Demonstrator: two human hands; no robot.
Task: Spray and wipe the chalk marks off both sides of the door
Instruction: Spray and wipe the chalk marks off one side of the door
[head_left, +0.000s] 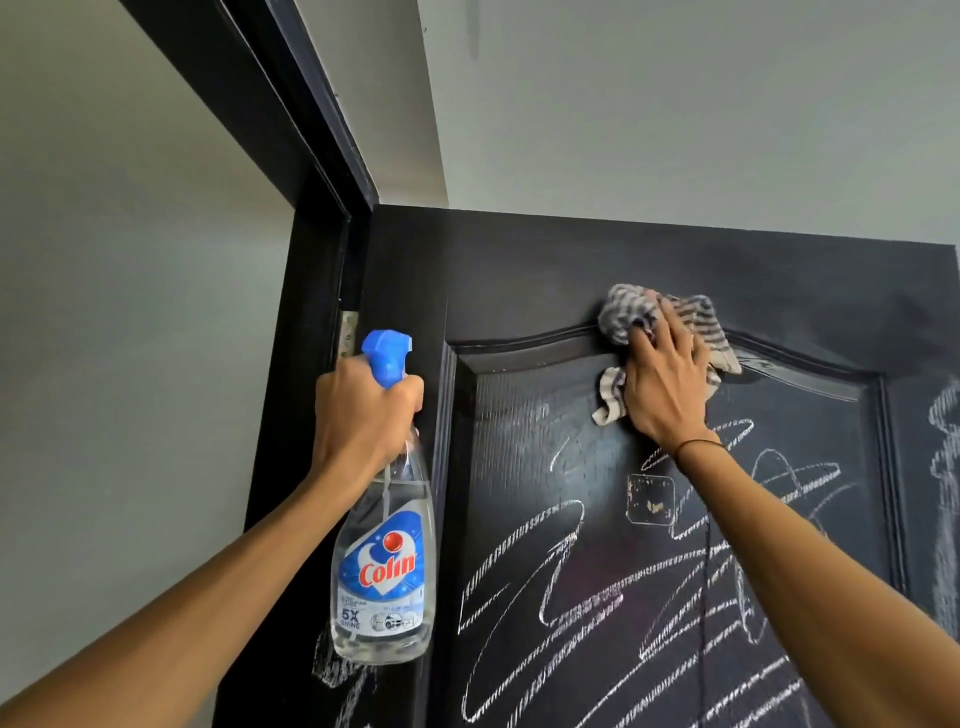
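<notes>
Two hands are up at the top of a black door (519, 260). Around the door there is a black door frame (291, 171) on the left, with a small metal hinge (349, 332) showing in the gap between frame and door. Grey walls (130, 312) stand on both sides, and the pale ceiling (675, 104) is right above. In the middle of the door panel there is a small square patch (650, 499) where something was once stuck. Nothing blocks the way to the door.

The left hand (363, 415) is wrapped tight around the neck of a spray bottle (384, 561). The bottle is clear with a blue top and a blue and red label. It hangs straight down from the hand, just in front of the left edge of the door, near the hinge. The right hand (665, 384) presses a striped cloth (649, 317) flat against the door, with the fingers spread over it. The cloth sits on the curved ridge at the top of the panel, bunched up above and beside the fingers. A thin dark band (698, 444) goes around the right wrist.

The chalk marks (597, 597) are white scribbles and loops. They fill the panel below the right hand and run between the two arms. More chalk shows at the far right edge and low down under the bottle. The strip of door above the cloth looks dark, with only a faint smear.
</notes>
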